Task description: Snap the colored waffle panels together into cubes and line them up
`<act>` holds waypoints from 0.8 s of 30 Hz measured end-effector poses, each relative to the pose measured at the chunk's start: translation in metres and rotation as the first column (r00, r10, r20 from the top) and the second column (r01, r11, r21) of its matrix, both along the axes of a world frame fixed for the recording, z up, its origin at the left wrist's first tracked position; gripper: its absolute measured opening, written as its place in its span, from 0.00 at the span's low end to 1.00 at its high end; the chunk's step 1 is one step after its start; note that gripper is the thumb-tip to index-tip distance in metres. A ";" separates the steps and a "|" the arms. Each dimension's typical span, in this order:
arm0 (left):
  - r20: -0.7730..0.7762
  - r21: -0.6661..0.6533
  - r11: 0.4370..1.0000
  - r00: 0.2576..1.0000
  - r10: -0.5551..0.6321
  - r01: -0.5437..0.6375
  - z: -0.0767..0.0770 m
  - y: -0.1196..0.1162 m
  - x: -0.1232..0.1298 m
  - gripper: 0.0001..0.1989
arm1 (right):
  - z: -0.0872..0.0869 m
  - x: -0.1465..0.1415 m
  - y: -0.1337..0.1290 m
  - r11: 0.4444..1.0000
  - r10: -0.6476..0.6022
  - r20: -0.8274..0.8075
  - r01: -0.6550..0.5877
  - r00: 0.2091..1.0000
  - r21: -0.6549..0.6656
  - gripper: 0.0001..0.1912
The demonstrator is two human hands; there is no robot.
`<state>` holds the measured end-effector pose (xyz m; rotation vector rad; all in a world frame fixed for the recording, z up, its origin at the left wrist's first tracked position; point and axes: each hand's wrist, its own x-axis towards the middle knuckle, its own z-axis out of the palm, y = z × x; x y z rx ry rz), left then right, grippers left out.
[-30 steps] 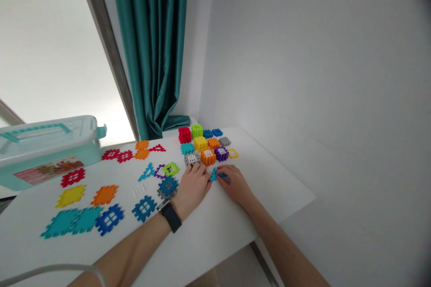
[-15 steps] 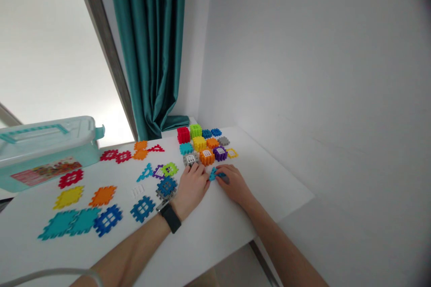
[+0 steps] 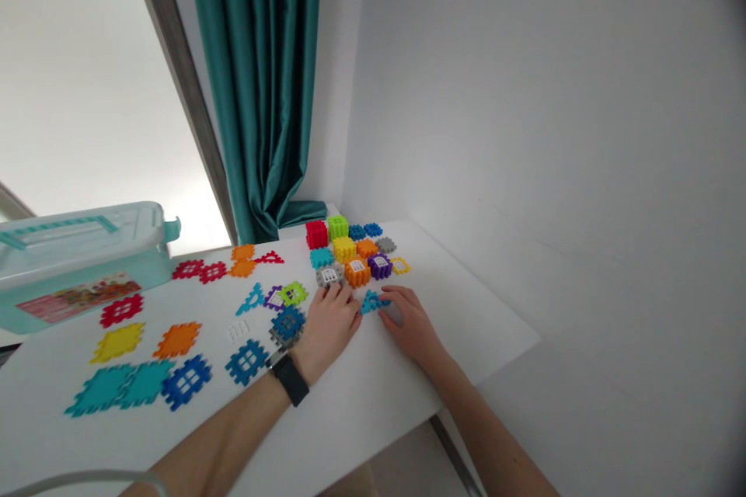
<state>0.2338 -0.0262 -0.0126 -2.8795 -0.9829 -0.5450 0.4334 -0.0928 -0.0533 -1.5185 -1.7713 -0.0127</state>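
My right hand (image 3: pixel 409 326) is on the right side of a light-blue triangular toothed tile (image 3: pixel 373 300), thumb and forefinger at its edge. My left hand (image 3: pixel 331 320), below a dark watch, lies low over the table with its fingers reaching the front of a stack of grey tiles (image 3: pixel 330 276). Its thumb side is at the tile's left tip; whether it presses on the tile I cannot tell. Just behind the hands stand an orange stack (image 3: pixel 357 272) and a purple stack (image 3: pixel 380 265), both topped with white window pieces.
Farther back are red (image 3: pixel 317 234), green (image 3: pixel 338 227) and yellow (image 3: pixel 344 248) stacks. Loose tiles, such as a blue window tile (image 3: pixel 246 362) and an orange tile (image 3: pixel 178 340), lie leftward. A lidded plastic box (image 3: pixel 87 264) stands at the far left. The wall (image 3: pixel 524 171) rises on the right.
The right hand has shifted slightly right with its fingers spread more, so more of the light-blue triangular tile shows. The left hand has stayed nearly in place.
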 end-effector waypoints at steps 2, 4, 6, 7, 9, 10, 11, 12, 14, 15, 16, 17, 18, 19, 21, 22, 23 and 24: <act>0.001 0.012 1.000 1.000 -0.003 0.003 0.002 -0.001 -0.002 0.06 | 0.002 -0.003 -0.003 1.000 0.013 0.040 -0.014 0.999 0.023 0.13; 0.002 0.021 1.000 1.000 -0.003 0.003 0.003 -0.001 -0.004 0.06 | 0.004 -0.005 -0.005 0.999 0.019 0.082 -0.022 0.996 0.040 0.13; -0.003 0.031 1.000 1.000 -0.002 0.002 0.005 -0.001 -0.006 0.06 | 0.006 -0.008 -0.008 0.999 0.022 0.121 -0.028 0.992 0.045 0.13; -0.008 0.035 0.999 1.000 0.000 0.000 0.007 -0.001 -0.008 0.06 | 0.007 -0.010 -0.009 0.998 0.024 0.138 -0.031 0.990 0.046 0.13; -0.019 0.039 0.999 1.000 0.004 -0.003 0.009 -0.002 -0.012 0.06 | 0.009 -0.014 -0.010 0.998 0.031 0.166 -0.039 0.986 0.048 0.13; -0.023 0.040 0.999 1.000 0.004 -0.003 0.011 -0.003 -0.015 0.07 | 0.010 -0.016 -0.010 0.998 0.033 0.176 -0.042 0.984 0.051 0.13; -0.026 0.041 0.999 1.000 0.004 -0.003 0.012 -0.004 -0.018 0.07 | 0.011 -0.019 -0.010 0.997 0.035 0.184 -0.046 0.982 0.056 0.13; -0.028 0.043 0.999 1.000 0.004 -0.003 0.014 -0.004 -0.022 0.08 | 0.012 -0.022 -0.010 0.997 0.037 0.191 -0.050 0.981 0.061 0.12; -0.032 0.050 0.999 0.999 0.006 -0.005 0.017 -0.004 -0.031 0.07 | 0.014 -0.030 -0.008 0.995 0.046 0.200 -0.062 0.979 0.072 0.11; -0.037 0.057 0.998 0.999 0.011 -0.009 0.019 -0.004 -0.036 0.07 | 0.015 -0.035 -0.006 0.995 0.053 0.203 -0.070 0.978 0.078 0.11; -0.045 0.065 0.998 0.999 0.019 -0.016 0.021 -0.004 -0.042 0.06 | 0.017 -0.040 -0.004 0.993 0.062 0.206 -0.081 0.977 0.084 0.11; -0.054 0.071 0.997 0.998 0.027 -0.023 0.022 -0.003 -0.049 0.06 | 0.018 -0.046 -0.002 0.992 0.074 0.209 -0.094 0.975 0.089 0.10; -0.064 0.076 0.997 0.997 0.036 -0.031 0.024 -0.002 -0.056 0.06 | 0.020 -0.052 0.000 0.990 0.088 0.212 -0.109 0.973 0.094 0.10; -0.075 0.079 0.996 0.996 0.045 -0.039 0.026 0.000 -0.064 0.06 | 0.021 -0.059 0.002 0.987 0.104 0.214 -0.128 0.971 0.099 0.10; -0.091 0.081 0.995 0.993 0.069 -0.062 0.030 0.002 -0.080 0.06 | 0.025 -0.072 0.008 0.979 0.146 0.215 -0.172 0.966 0.107 0.09; -0.102 0.086 0.994 0.991 0.082 -0.073 0.031 0.003 -0.088 0.05 | 0.027 -0.080 0.010 0.975 0.169 0.215 -0.195 0.962 0.109 0.09; -0.107 0.090 0.992 0.989 0.100 -0.090 0.033 0.005 -0.097 0.05 | 0.029 -0.087 0.013 0.970 0.192 0.215 -0.218 0.958 0.107 0.09; -0.112 0.094 0.990 0.987 0.117 -0.107 0.034 0.006 -0.106 0.05 | 0.031 -0.095 0.015 0.966 0.213 0.215 -0.239 0.953 0.103 0.10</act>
